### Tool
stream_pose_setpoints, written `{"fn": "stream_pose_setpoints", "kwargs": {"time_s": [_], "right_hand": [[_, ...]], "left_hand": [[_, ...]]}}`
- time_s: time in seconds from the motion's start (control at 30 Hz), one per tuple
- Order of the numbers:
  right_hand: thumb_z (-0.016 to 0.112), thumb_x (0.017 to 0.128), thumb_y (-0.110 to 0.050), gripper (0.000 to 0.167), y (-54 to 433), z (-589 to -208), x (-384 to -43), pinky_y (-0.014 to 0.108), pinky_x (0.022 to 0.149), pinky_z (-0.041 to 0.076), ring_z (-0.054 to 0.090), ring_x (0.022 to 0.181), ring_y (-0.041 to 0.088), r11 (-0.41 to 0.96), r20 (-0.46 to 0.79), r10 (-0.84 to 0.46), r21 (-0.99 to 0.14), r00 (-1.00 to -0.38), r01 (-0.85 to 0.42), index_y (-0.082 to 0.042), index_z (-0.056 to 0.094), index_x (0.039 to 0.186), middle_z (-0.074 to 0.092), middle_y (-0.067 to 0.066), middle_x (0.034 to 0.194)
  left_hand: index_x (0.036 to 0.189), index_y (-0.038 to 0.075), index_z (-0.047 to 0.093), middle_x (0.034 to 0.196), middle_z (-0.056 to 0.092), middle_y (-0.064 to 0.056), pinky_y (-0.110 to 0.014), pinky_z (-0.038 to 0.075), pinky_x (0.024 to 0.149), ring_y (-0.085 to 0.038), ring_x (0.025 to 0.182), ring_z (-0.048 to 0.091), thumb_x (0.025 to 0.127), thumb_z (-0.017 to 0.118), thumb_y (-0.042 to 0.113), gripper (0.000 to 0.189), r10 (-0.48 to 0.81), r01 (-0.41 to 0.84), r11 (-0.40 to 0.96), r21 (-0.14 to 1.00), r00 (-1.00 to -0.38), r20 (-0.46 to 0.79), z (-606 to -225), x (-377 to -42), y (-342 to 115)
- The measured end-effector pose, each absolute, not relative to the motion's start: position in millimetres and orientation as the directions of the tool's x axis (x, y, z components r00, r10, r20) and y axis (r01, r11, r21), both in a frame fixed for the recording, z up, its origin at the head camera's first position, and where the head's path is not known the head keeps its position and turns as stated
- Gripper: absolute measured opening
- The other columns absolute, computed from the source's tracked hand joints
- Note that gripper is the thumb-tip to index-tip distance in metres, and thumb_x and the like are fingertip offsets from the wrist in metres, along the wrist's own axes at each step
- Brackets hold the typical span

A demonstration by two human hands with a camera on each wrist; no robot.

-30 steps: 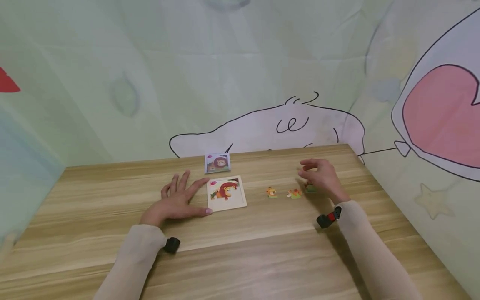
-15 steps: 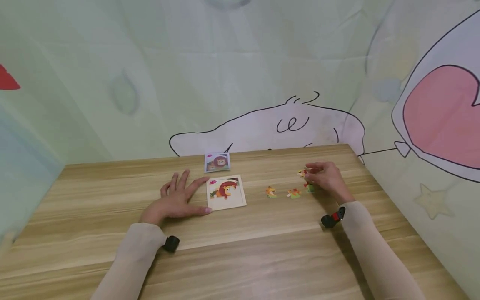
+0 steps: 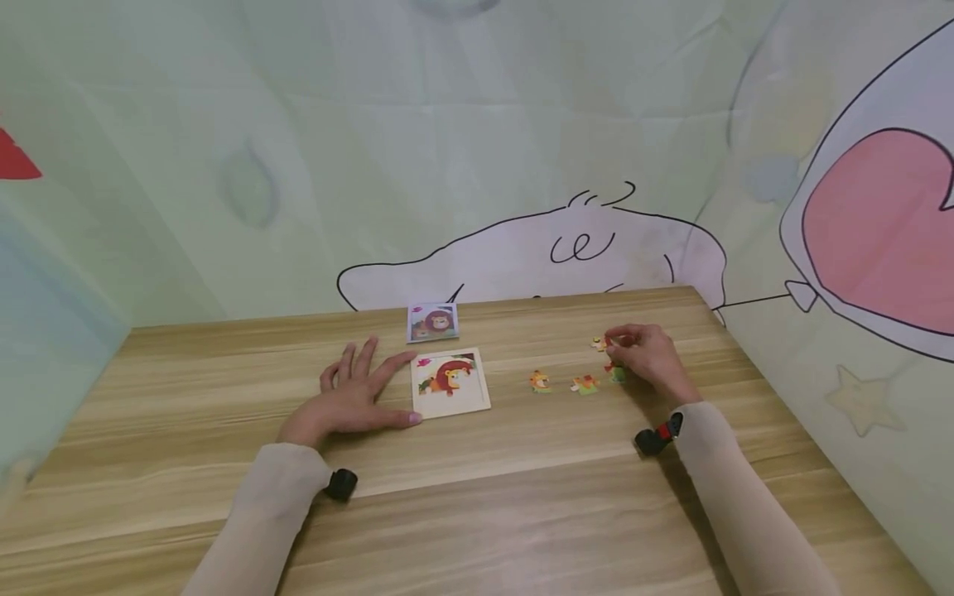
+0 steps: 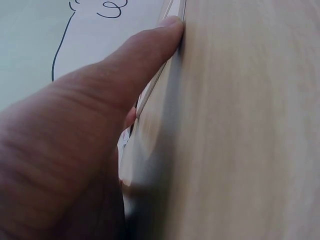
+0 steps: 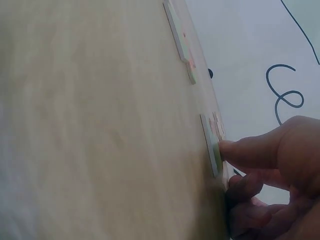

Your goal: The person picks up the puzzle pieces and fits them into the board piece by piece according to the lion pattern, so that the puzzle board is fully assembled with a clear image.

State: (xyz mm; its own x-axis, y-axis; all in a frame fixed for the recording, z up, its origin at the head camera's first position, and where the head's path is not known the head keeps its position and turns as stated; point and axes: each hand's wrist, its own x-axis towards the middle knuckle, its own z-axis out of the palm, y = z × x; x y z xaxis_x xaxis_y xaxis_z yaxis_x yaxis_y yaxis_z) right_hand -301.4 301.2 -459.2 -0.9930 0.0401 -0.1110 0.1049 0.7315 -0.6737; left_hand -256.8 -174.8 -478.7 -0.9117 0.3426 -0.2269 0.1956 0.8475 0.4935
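Observation:
My left hand [image 3: 350,401] lies with fingers spread at the left side of a square wooden puzzle board [image 3: 455,406], index fingertip and thumb touching its edge. Part of a lion picture fills the board. In the left wrist view the thumb [image 4: 145,47] presses along the board's rim. My right hand [image 3: 647,356] pinches the edge of a yellow-and-red puzzle piece [image 3: 599,343] with thumb and fingers, low over the table; the fingers hide part of it. A green-and-red puzzle piece [image 3: 615,374] lies just below that hand.
Two more puzzle pieces, one orange [image 3: 538,382] and one orange-green [image 3: 585,385], lie between board and right hand. A lion picture card [image 3: 432,323] lies behind the board. The wood-grain table [image 3: 477,488] ends at a printed cloth backdrop [image 3: 477,165].
My right hand has come down a little to the right and its fingers have drawn together at the yellow-and-red puzzle piece, which now shows. The left hand and the board have stayed put.

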Motion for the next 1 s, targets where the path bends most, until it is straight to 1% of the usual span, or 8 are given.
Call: {"fn": "stream_pose_setpoints", "kwargs": {"time_s": [0.2,0.27,0.53,0.67,0.77,0.83,0.93,1.0], "right_hand": [[0.071,0.102,-0.016,0.038,299.5,-459.4,-300.2,0.049,0.103,0.051,0.061,0.123,0.039,0.702,-0.096,0.056,-0.704,-0.994,0.107,-0.005,0.067,0.138,0.065,0.028,0.139],[0.071,0.102,-0.016,0.037,298.7,-458.9,-300.2,0.051,0.105,0.051,0.060,0.124,0.040,0.697,-0.098,0.066,-0.708,-0.993,0.117,-0.005,0.066,0.137,0.064,0.029,0.140],[0.073,0.101,-0.016,0.034,301.3,-460.0,-300.1,0.048,0.100,0.050,0.060,0.122,0.039,0.687,-0.070,0.065,-0.720,-0.995,0.096,-0.006,0.066,0.133,0.066,0.027,0.135],[0.074,0.100,-0.014,0.031,302.9,-460.8,-298.2,0.037,0.093,0.049,0.061,0.118,0.035,0.654,-0.053,0.055,-0.752,-0.997,0.076,-0.004,0.066,0.128,0.066,0.025,0.134],[0.073,0.101,-0.012,0.029,303.7,-461.5,-296.6,0.027,0.082,0.051,0.063,0.106,0.025,0.623,-0.055,0.062,-0.778,-0.997,0.081,-0.001,0.065,0.126,0.065,0.024,0.134],[0.073,0.101,-0.011,0.027,303.9,-462.1,-296.0,0.022,0.072,0.052,0.064,0.094,0.017,0.600,-0.057,0.068,-0.795,-0.996,0.087,0.000,0.066,0.125,0.066,0.022,0.130],[0.072,0.102,-0.009,0.025,304.1,-463.0,-295.9,0.020,0.062,0.053,0.062,0.075,0.008,0.562,-0.065,0.078,-0.821,-0.995,0.097,0.002,0.065,0.123,0.069,0.018,0.119],[0.073,0.102,-0.010,0.024,303.5,-462.7,-295.6,0.020,0.059,0.052,0.061,0.068,0.005,0.553,-0.064,0.083,-0.827,-0.994,0.100,0.003,0.066,0.122,0.071,0.015,0.113]], "left_hand": [[0.170,0.041,0.021,0.180,-0.017,-0.023,-0.079,-0.006,0.122,-0.055,0.163,-0.022,0.084,0.073,0.080,0.109,0.343,0.198,0.849,0.490,-0.911,-0.228,-479.4,-257.0,-175.0],[0.170,0.041,0.021,0.180,-0.017,-0.024,-0.080,-0.007,0.122,-0.055,0.163,-0.022,0.083,0.073,0.080,0.109,0.344,0.197,0.848,0.491,-0.911,-0.229,-479.5,-257.1,-175.1],[0.170,0.040,0.022,0.180,-0.016,-0.024,-0.080,-0.006,0.122,-0.055,0.163,-0.023,0.084,0.074,0.079,0.108,0.344,0.196,0.847,0.494,-0.911,-0.227,-479.1,-256.8,-174.2],[0.170,0.040,0.022,0.180,-0.016,-0.024,-0.080,-0.006,0.122,-0.055,0.163,-0.022,0.084,0.074,0.078,0.108,0.343,0.196,0.845,0.497,-0.912,-0.224,-478.7,-256.5,-174.1],[0.170,0.041,0.022,0.180,-0.016,-0.024,-0.080,-0.006,0.122,-0.055,0.163,-0.022,0.084,0.074,0.079,0.108,0.342,0.195,0.847,0.495,-0.912,-0.225,-478.7,-256.6,-174.2],[0.170,0.041,0.022,0.180,-0.016,-0.024,-0.080,-0.006,0.122,-0.055,0.163,-0.022,0.084,0.074,0.079,0.108,0.342,0.196,0.848,0.493,-0.912,-0.226,-478.7,-256.5,-174.2],[0.170,0.040,0.022,0.180,-0.016,-0.024,-0.080,-0.006,0.122,-0.055,0.163,-0.023,0.084,0.074,0.079,0.108,0.342,0.196,0.848,0.492,-0.912,-0.226,-479.1,-256.7,-174.3],[0.170,0.040,0.022,0.180,-0.016,-0.024,-0.080,-0.006,0.122,-0.055,0.162,-0.023,0.084,0.074,0.078,0.108,0.343,0.197,0.848,0.493,-0.912,-0.225,-479.3,-256.8,-174.3]]}}
